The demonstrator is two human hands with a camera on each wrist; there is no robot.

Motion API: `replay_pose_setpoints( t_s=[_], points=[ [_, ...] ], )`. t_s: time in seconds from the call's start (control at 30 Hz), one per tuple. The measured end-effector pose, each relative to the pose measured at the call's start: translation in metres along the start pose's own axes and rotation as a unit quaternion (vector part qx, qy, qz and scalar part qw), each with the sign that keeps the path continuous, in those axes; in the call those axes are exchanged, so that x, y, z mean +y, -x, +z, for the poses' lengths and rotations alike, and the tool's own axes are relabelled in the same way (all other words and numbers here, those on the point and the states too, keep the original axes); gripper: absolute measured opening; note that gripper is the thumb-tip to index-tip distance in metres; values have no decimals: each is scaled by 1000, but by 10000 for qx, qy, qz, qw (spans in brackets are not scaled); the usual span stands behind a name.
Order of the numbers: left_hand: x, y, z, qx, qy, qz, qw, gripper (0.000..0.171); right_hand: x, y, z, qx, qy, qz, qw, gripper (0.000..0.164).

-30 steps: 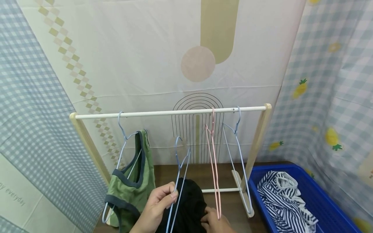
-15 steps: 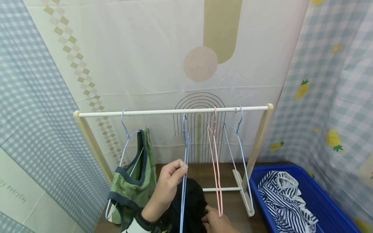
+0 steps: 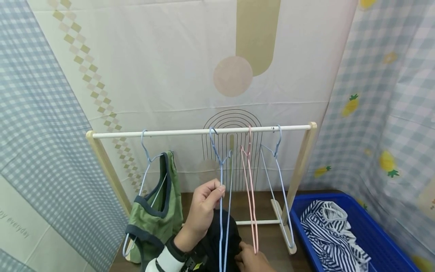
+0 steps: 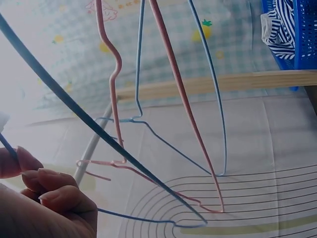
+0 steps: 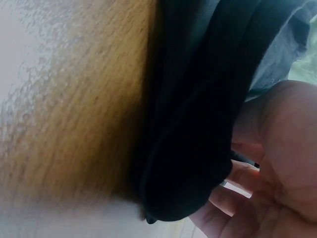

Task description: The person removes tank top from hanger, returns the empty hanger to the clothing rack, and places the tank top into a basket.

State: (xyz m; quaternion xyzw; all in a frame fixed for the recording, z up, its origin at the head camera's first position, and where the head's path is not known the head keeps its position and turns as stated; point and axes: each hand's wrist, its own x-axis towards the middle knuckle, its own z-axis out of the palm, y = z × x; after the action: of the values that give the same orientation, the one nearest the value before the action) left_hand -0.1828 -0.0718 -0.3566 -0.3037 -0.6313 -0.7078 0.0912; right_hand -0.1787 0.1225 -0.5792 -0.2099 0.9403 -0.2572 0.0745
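In the head view my left hand (image 3: 205, 204) pinches one side of a light blue clothes hanger (image 3: 221, 219), its hook overlapping the white rail. The left wrist view shows the curled fingers (image 4: 67, 198) of that hand close up. Lower down, my right hand (image 3: 253, 258) grips the edge of a black garment (image 3: 231, 230), bunched up behind the hanger. In the right wrist view dark folds of the black garment (image 5: 193, 148) cover part of the fingers. A pink hanger (image 3: 253, 211) hangs from the rail just above the right hand.
The white rail (image 3: 176, 132) sits on wooden posts. A green tank top (image 3: 159, 211) with dark trim hangs at the left on a blue hanger; another blue hanger (image 3: 281, 181) hangs at the right. Beside the rack stands a blue basket (image 3: 384, 241) with a striped garment (image 3: 336, 234).
My left hand has raised the blue hanger up and to the right; its hook has come from below the rail up to it. The right hand has stayed at the black garment.
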Motion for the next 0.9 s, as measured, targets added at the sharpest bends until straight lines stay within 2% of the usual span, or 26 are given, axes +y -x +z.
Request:
replay_pose_setpoints(
  t_s=[0.17,0.27,0.4,0.5,0.63,0.9],
  points=[
    [3,-4,1,83,-35,45,9999,33,0,0,1,23,83,94,9999,5],
    [3,-7,0,276,-91,-129,9995,34,0,0,1,31,213,35,9998,4],
    [0,-12,-1,518,-134,-451,9975,38,-2,0,0,-128,160,227,9995,6],
    [-6,-14,-3,702,-109,-686,9951,40,-3,-1,1,-198,146,342,9991,6],
    [-16,-14,-7,1007,-58,-983,9900,39,-2,-1,2,-139,175,283,9994,7],
    [-24,-7,-12,1160,-54,-1086,9873,38,-3,-2,2,-162,-102,517,9985,6]
  ],
)
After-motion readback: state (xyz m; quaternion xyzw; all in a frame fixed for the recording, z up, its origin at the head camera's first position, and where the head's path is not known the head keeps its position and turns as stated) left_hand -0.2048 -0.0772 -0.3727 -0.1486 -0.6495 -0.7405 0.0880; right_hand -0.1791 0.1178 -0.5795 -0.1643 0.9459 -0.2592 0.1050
